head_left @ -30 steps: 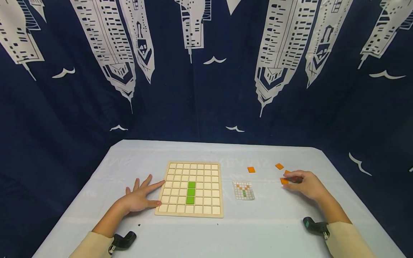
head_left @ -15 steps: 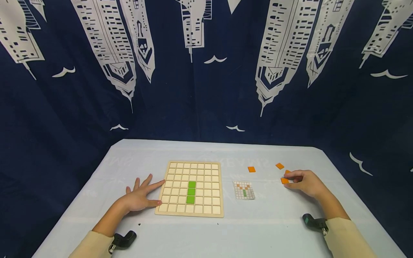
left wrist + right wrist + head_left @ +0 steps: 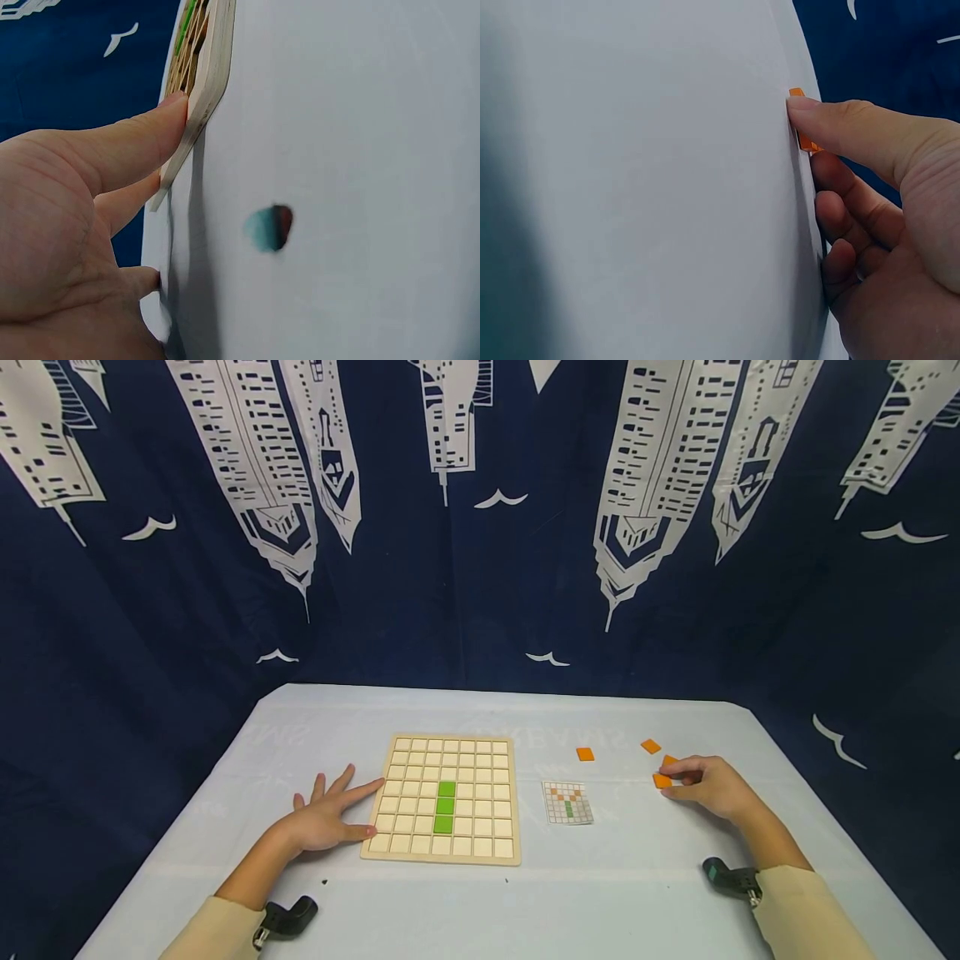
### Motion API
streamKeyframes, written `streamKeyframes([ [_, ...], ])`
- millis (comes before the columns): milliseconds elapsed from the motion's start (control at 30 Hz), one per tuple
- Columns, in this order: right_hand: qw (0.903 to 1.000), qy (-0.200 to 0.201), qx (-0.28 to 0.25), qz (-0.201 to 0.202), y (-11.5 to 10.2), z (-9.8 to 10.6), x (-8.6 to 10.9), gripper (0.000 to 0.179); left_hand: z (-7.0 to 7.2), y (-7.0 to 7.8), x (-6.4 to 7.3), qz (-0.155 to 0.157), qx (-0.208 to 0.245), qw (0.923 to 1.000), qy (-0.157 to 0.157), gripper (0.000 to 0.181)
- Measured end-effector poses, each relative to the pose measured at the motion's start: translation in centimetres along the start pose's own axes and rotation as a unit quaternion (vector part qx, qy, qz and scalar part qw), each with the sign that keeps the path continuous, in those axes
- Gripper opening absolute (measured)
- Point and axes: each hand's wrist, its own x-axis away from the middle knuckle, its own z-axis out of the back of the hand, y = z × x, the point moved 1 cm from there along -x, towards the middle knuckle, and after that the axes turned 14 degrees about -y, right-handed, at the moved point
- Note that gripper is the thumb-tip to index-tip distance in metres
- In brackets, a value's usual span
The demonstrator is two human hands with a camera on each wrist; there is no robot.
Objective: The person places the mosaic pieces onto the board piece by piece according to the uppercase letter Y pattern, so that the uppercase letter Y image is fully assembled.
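A square wooden grid board [image 3: 482,793] lies on the table, with green tiles [image 3: 445,807] in a column in its cells. Fingers spread, my left hand [image 3: 318,820] rests against the board's left edge; in the left wrist view the thumb [image 3: 142,142] touches the board's rim [image 3: 214,82]. On the right side of the table my right hand [image 3: 708,787] pinches an orange tile [image 3: 662,782] between thumb and fingers, close to the tabletop. Another orange tile [image 3: 669,762] lies right behind it, partly covered by the fingers. In the right wrist view the thumb [image 3: 855,127] overlaps the orange tile [image 3: 805,141].
A small pattern card [image 3: 567,802] with orange and green squares lies right of the board. Two more orange tiles lie farther back, one tile [image 3: 585,754] behind the card and one tile [image 3: 650,747] near my right hand. A dark patterned cloth [image 3: 465,568] hangs behind the table.
My right fingers have closed in slightly on the orange tile, and the right forearm has shifted a little. The left hand and board have stayed in place.
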Motion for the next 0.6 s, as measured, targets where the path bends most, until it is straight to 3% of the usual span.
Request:
streamKeyframes([
  [600,0.9999,-0.001,0.013,-0.004,-0.21,-0.09,-0.20,0.044,-0.07,-0.25,-0.10,-0.004,0.002,1.0000,0.000,0.085],
])
